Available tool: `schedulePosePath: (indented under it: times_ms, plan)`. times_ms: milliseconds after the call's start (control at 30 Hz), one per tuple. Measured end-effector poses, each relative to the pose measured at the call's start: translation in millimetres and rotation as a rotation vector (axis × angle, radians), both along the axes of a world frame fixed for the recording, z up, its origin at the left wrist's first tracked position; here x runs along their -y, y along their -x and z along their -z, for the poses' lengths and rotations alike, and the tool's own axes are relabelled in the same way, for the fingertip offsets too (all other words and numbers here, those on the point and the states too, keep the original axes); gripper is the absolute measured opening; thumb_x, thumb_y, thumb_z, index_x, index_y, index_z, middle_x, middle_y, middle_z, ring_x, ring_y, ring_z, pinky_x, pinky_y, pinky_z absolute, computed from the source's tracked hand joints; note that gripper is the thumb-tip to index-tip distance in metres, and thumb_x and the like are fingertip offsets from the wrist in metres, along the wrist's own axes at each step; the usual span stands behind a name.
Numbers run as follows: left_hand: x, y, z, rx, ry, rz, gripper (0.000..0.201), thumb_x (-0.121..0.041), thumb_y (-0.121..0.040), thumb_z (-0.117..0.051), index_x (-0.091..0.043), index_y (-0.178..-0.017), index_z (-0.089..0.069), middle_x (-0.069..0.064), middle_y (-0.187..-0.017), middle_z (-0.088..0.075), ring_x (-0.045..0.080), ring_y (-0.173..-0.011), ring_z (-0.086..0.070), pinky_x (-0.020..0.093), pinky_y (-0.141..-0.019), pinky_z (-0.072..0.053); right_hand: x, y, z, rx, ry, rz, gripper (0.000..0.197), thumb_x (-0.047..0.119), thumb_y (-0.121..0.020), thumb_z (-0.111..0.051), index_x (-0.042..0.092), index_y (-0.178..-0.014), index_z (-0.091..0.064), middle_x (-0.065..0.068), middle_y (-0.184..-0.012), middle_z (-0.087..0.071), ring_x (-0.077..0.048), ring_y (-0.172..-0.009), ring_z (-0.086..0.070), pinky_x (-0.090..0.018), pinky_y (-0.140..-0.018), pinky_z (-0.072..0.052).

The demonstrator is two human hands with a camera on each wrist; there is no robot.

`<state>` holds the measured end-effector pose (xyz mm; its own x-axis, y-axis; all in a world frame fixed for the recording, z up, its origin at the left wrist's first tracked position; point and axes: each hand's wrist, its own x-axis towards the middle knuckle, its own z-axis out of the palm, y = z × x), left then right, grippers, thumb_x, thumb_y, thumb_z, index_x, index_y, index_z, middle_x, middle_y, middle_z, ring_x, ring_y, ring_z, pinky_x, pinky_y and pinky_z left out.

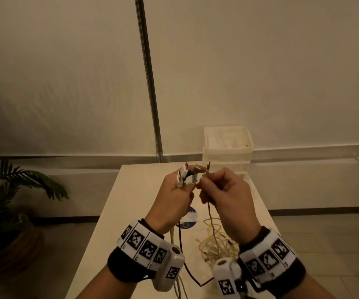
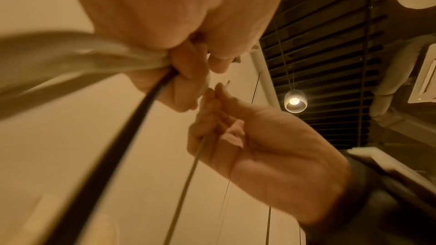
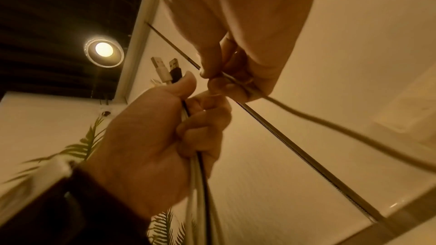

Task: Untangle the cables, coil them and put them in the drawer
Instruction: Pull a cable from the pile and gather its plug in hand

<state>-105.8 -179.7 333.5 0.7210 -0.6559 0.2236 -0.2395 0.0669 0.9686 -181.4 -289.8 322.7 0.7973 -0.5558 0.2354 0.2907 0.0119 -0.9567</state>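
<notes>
Head view: left hand [image 1: 175, 197] clutched several gathered plug ends [image 1: 187, 174], right hand [image 1: 224, 190] pinched one cable [image 1: 210, 219]; below them a tangle [image 1: 216, 244] remained, coiling and stowing unstarted.

Smooth matt tabletop [image 1: 131, 201]; plugs [image 3: 165, 70] of glossy plastic with metal tips; ribbed metal pole [image 1: 150, 83] at twelve o'clock; translucent plastic drawer [image 1: 228, 147].

Two hands are showing: the left hand [image 1: 170, 197] is gripping a bunch of about four plug ends [image 1: 188, 174], and the right hand [image 1: 224, 190] is pinching one thin cable [image 1: 210, 212]. One tangled heap of pale cables [image 1: 215, 242] is lying on one table [image 1: 131, 201]; its strands cannot be counted. One white basket [image 1: 228, 147] is standing far right, one plant [image 1: 12, 190] left.
</notes>
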Motion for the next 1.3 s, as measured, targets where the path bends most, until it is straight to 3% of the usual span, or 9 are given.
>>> schedulePosePath:
  times_ms: [100,300,467,567,767,867,1067,1167,1300]
  plan:
    - [-1,-3,0,0.032,0.021,-0.025,0.041,-0.013,-0.103,-0.041,-0.038,-0.084,-0.069,-0.011,-0.050,-0.049,0.004,-0.043,-0.033,0.021,-0.044,-0.029,-7,-22,-11,-0.005,0.008,-0.002,0.016,-0.005,-0.086,-0.063,0.005,-0.075,-0.057,-0.008,-0.068,-0.063,-0.016,-0.054,-0.052,-0.030,-0.053,-0.045]
    - [-12,-24,-2,-0.087,0.089,-0.077,0.025,-0.022,-0.102,-0.047,-0.027,-0.118,-0.065,-0.012,-0.049,-0.045,0.007,-0.045,-0.031,0.021,-0.043,-0.026,-24,-45,-29,-0.020,0.106,-0.068,0.021,-0.021,-0.076,-0.060,-0.001,-0.078,-0.063,-0.005,-0.095,-0.071,0.002,-0.061,-0.062,-0.013,-0.056,-0.047]
    - [-14,-25,-3,-0.161,0.108,-0.107,0.024,-0.032,-0.100,-0.051,-0.025,-0.115,-0.068,-0.005,-0.064,-0.059,0.005,-0.047,-0.038,0.021,-0.043,-0.026,-37,-46,-15,0.044,0.036,-0.060,0.028,-0.017,-0.078,-0.059,0.008,-0.082,-0.072,-0.008,-0.083,-0.073,-0.012,-0.065,-0.065,-0.026,-0.060,-0.053]
    - [-12,-25,-2,-0.164,0.069,-0.123,0.027,-0.031,-0.101,-0.049,-0.020,-0.118,-0.066,-0.015,-0.047,-0.050,0.002,-0.040,-0.038,0.020,-0.041,-0.028,-40,-45,-7,0.070,-0.093,-0.123,0.038,-0.016,-0.081,-0.055,0.013,-0.091,-0.077,-0.014,-0.091,-0.074,-0.025,-0.080,-0.065,-0.037,-0.073,-0.055]
    - [-5,-26,-2,-0.165,-0.032,-0.123,0.023,-0.022,-0.102,-0.046,-0.021,-0.085,-0.061,-0.013,-0.041,-0.046,0.003,-0.038,-0.033,0.021,-0.042,-0.026,-30,-51,-4,0.057,-0.190,-0.141,0.042,-0.025,-0.076,-0.055,0.009,-0.100,-0.062,-0.012,-0.086,-0.075,-0.026,-0.079,-0.070,-0.034,-0.062,-0.056]
    - [-3,-29,-5,-0.155,0.018,-0.114,0.025,-0.017,-0.104,-0.043,-0.021,-0.087,-0.062,-0.013,-0.041,-0.048,0.002,-0.037,-0.037,0.018,-0.039,-0.029,-27,-52,-4,0.067,-0.117,-0.101,0.039,-0.023,-0.075,-0.059,0.008,-0.098,-0.056,-0.013,-0.087,-0.075,-0.026,-0.080,-0.071,-0.036,-0.067,-0.058]
    - [1,-42,-7,0.033,0.021,-0.196,0.023,-0.011,-0.103,-0.042,-0.008,-0.102,-0.065,-0.011,-0.081,-0.069,0.002,-0.057,-0.058,0.018,-0.045,-0.041,-30,-49,12,0.100,0.178,0.012,0.029,-0.011,-0.081,-0.065,0.013,-0.096,-0.057,-0.003,-0.077,-0.067,-0.010,-0.062,-0.059,-0.023,-0.057,-0.051]
    - [-7,-55,-28,0.140,0.127,-0.295,0.040,-0.015,-0.104,-0.039,-0.018,-0.072,-0.062,-0.009,-0.067,-0.061,0.013,-0.062,-0.052,0.030,-0.059,-0.042,-20,-48,41,0.013,0.273,-0.110,0.010,0.005,-0.093,-0.058,0.013,-0.091,-0.063,-0.006,-0.065,-0.067,-0.012,-0.053,-0.052,-0.024,-0.054,-0.044]
    - [-29,-66,-72,-0.003,0.422,-0.308,0.049,-0.037,-0.101,-0.041,-0.025,-0.054,-0.044,-0.006,-0.050,-0.038,0.014,-0.043,-0.032,0.026,-0.042,-0.030,8,-41,99,-0.187,0.422,-0.220,0.026,0.012,-0.098,-0.051,0.014,-0.076,-0.064,0.009,-0.055,-0.053,-0.003,-0.052,-0.044,-0.017,-0.055,-0.037]
